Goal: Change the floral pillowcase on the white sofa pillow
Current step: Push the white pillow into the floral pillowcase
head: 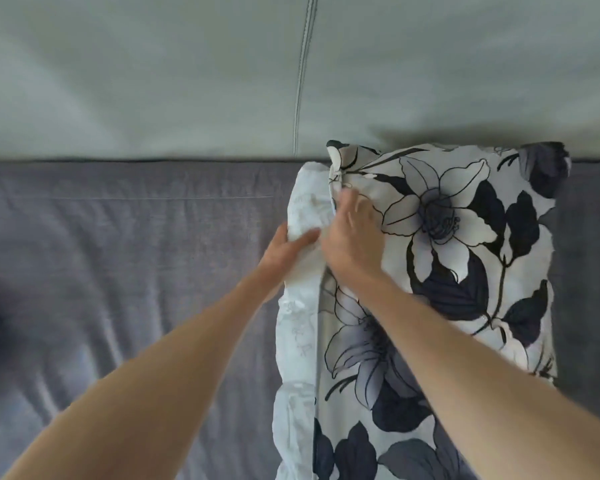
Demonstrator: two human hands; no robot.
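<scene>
My left hand [288, 247] gripped the white pillow [302, 306] poking out leftward; my right hand [350, 237] pinched the floral pillowcase [447, 237] opening edge, near the sofa seat's [136, 254] back edge.

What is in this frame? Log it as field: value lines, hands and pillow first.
left hand: grips the exposed edge of the white pillow
right hand: fingers curled at the open edge of the floral pillowcase
pillowcase state: covers most of the pillow; a white strip shows along its left side
pillow location: lying on the grey seat cushion, top against the pale backrest
task stage: case not yet off
</scene>
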